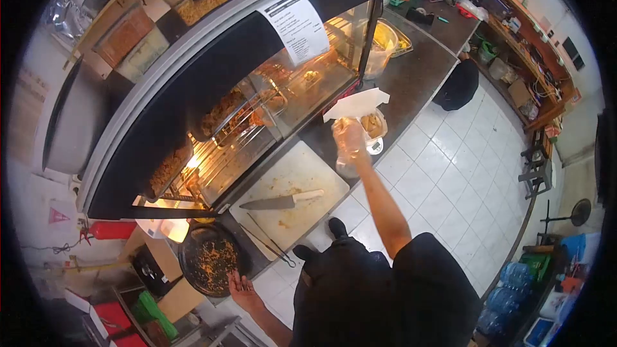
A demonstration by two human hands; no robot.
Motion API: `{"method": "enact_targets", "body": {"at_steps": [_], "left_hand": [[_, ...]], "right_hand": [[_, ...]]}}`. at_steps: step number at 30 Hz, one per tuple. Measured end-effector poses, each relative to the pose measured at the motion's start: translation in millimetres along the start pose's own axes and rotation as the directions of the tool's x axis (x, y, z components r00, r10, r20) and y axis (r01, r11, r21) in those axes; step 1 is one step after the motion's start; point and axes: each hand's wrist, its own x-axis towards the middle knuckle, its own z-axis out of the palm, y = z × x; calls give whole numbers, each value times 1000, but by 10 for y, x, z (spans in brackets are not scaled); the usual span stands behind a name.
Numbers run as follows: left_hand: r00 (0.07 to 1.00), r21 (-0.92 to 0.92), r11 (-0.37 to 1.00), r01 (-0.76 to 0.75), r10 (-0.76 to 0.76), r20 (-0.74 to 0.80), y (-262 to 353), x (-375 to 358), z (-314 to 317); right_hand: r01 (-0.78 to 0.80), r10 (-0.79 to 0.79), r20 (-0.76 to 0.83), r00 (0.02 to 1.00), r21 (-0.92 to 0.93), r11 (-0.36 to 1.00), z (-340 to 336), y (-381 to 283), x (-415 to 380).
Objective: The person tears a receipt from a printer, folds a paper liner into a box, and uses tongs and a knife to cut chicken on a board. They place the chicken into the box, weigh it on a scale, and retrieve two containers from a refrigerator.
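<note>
Packing chicken, the gloved right hand [350,138] pinches a piece just above the box [371,123]; next, lowering it in; left hand [241,288] spread

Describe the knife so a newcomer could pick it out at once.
Start at the glass warmer full of fried food; on the counter just in front lies a white cutting board. The knife lies flat across it, white handle toward the gloved right hand. Unlike the thin tongs beside it, it has a broad dark blade.

Glossy clear plastic glove [350,141], white paper box [357,104], smooth steel knife [281,202], matt cutting board [292,177].
</note>
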Motion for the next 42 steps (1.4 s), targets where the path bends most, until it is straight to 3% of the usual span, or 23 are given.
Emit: {"method": "enact_targets", "body": {"at_steps": [1, 2, 4, 9, 11, 12, 14, 18, 20, 24, 26, 27, 28, 29, 32, 34, 36, 38, 39, 40, 41, 42], "left_hand": [[999, -25, 1000, 5, -6, -44, -25, -36, 26], [998, -19, 1000, 10, -11, -61, -42, -55, 56], [999, -12, 999, 41, -41, -3, -44, -76, 143], [997, 26, 998, 65, -64, -46, 7, -229, 421], [996, 27, 999, 28, -25, -82, 2, -304, 464], [995, 37, 999, 36, -32, -90, -28, -287, 440], [995, -20, 999, 37, -39, -89, -86, -158, 371], [999, -6, 1000, -13, 13, -34, 59, 66, 669], [989, -66, 993, -94, 101, 109, 245, 118, 922], [970, -31, 983, -182, 184, 156, 701, 246, 1458], [898, 35, 936, -351, 326, 295, 925, 368, 1608], [896, 38, 935, -353, 326, 300, 1026, 386, 1703], [871, -40, 922, -385, 377, 315, 1147, 368, 1832], [844, -120, 903, -412, 428, 325, 1256, 349, 1954], [799, -200, 877, -437, 481, 362, 1517, 308, 2255], [785, -175, 867, -466, 497, 370, 1616, 392, 2353], [703, -266, 842, -470, 539, 464, 1688, 503, 2427], [736, -278, 838, -469, 545, 402, 1749, 515, 2580], [718, -273, 831, -485, 556, 419, 1779, 526, 2626], [699, -269, 822, -502, 569, 434, 1814, 538, 2671], [732, -258, 833, -490, 554, 397, 1836, 524, 2736], [729, -262, 825, -501, 566, 386, 1835, 519, 2769]], "right_hand": [[-108, 132, -101, 986, 210, 972, -233, 112, 107], [-108, 128, -82, 988, 211, 971, -193, 131, 59], [-13, 20, -48, 999, 142, 990, -167, 535, 232], [247, -246, 38, 968, -12, 969, -150, 1212, 467], [-26, 46, -36, 998, 434, 901, -492, 1277, 446], [-37, 51, -22, 998, 433, 901, -597, 1384, 399], [-276, 220, 175, 960, 734, 620, -778, 1641, 313], [-477, 398, 300, 867, 732, 486, -1368, 1524, -108], [-581, 486, 358, 798, 670, 461, -1365, 1635, -337], [-622, 491, 387, 780, 567, 541, -1325, 1675, -784], [-610, 469, 397, 789, 596, 522, -1184, 1758, -976], [-615, 484, 379, 789, 509, 602, -1149, 1753, -1046], [-613, 497, 360, 789, 414, 673, -1099, 1760, -1103], [-491, 430, 240, 870, 367, 790, -995, 1790, -1164], [-408, 362, 210, 908, 249, 878, -976, 1685, -1217], [-394, 352, 217, 911, 199, 897, -952, 1559, -1196], [-336, 289, 218, 932, 225, 915, -806, 1482, -1211], [-356, 301, 253, 920, 213, 910, -685, 1299, -1173], [-624, 434, 453, 779, 485, 613, -635, 1209, -1152], [-785, 428, 672, 604, 595, 174, -579, 1093, -1099], [-742, 448, 710, 544, 656, -139, -616, 869, -974], [-741, 434, 712, 552, 658, -136, -503, 857, -928]]}}
